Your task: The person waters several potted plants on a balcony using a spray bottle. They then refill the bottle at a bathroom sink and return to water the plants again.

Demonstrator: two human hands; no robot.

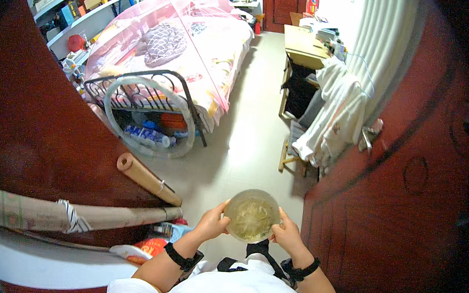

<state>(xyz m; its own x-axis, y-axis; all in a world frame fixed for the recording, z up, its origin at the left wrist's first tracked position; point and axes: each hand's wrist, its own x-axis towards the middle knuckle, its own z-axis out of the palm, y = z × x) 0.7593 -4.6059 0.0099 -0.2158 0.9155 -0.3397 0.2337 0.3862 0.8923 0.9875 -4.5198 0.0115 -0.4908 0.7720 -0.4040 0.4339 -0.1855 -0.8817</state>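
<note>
A round, translucent bowl (252, 216) is held level in front of my body, with pale yellowish-green contents visible in it; whether they are liquid, solid or both I cannot tell. My left hand (214, 221) grips its left rim, the thumb on the near side. On the opposite rim, my right hand (285, 231) holds it in a similar way. Both wrists wear black straps. Beneath the bowl lies the pale tiled floor (239, 163), and a white shirt covers my body.
Dark red door panels (348, 227) flank the doorway. Long wrapped rolls (107, 215) lean at the left. Beyond stand a bed with a black metal frame (169, 74), a clear coiled hose (110, 106), a wooden desk (302, 41) and a chair draped with white clothes (338, 109).
</note>
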